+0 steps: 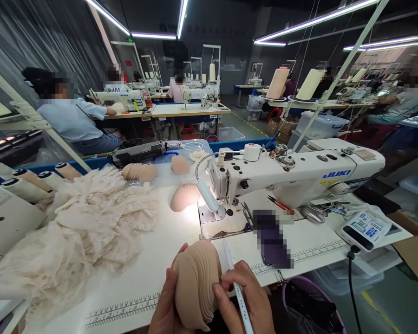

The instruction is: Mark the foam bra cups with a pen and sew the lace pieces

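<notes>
At the near edge of the white sewing table [153,260], the left hand [167,308] cupped a thick stack of beige moulded foam cups [197,283] from its left side, fingers curled round the stack and closed on it, thumb up by the top rim. The right hand [245,299] came in from the right, its fingertips touching the layered edges of the stack, and at the same time it pinched a slim white pen [237,290] between thumb and fingers, the pen slanting up and away towards the machine. So both hands were closed on something, neither spread wide. The stack sat upright between them, just above the printed ruler strip [125,311] along the table's front edge. Further off, a white Juki sewing machine [299,174] stood right of centre with its lamp lit, and a single beige cup [184,197] lay just left of the needle plate. A heap of cream lace fabric [90,222] spread over the left of the table. On the far right lay a white control panel [364,229].
</notes>
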A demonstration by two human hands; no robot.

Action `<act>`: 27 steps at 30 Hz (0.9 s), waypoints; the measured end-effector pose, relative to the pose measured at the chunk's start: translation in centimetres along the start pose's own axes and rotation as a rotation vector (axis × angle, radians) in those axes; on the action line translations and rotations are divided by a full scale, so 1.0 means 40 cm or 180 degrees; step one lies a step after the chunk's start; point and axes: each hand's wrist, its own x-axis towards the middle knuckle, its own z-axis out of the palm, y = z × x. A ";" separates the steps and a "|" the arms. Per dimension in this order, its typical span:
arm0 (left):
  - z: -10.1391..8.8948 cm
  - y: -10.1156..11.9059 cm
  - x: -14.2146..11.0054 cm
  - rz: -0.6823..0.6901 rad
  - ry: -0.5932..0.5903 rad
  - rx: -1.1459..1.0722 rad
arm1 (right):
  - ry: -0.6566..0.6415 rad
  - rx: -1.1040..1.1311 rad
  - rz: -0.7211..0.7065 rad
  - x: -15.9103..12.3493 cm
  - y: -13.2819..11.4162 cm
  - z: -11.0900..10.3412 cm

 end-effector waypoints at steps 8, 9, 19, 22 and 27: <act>0.006 0.012 0.001 -0.0251 -0.0434 -0.0128 | 0.0069 0.0381 0.0349 0.006 0.000 -0.010; 0.005 0.009 0.003 -0.0315 -0.0554 -0.0202 | 0.0116 0.0353 0.0620 0.007 -0.008 -0.012; -0.009 0.022 -0.007 -0.0865 -0.0684 -0.0555 | 0.0193 0.0955 0.1420 -0.008 -0.038 0.002; -0.017 0.039 -0.006 -0.0737 -0.0720 -0.0555 | 0.0283 0.0677 0.1128 -0.036 -0.012 -0.011; -0.024 0.044 0.001 -0.0593 -0.0657 -0.0543 | 0.0192 0.0205 0.0332 -0.104 0.042 -0.018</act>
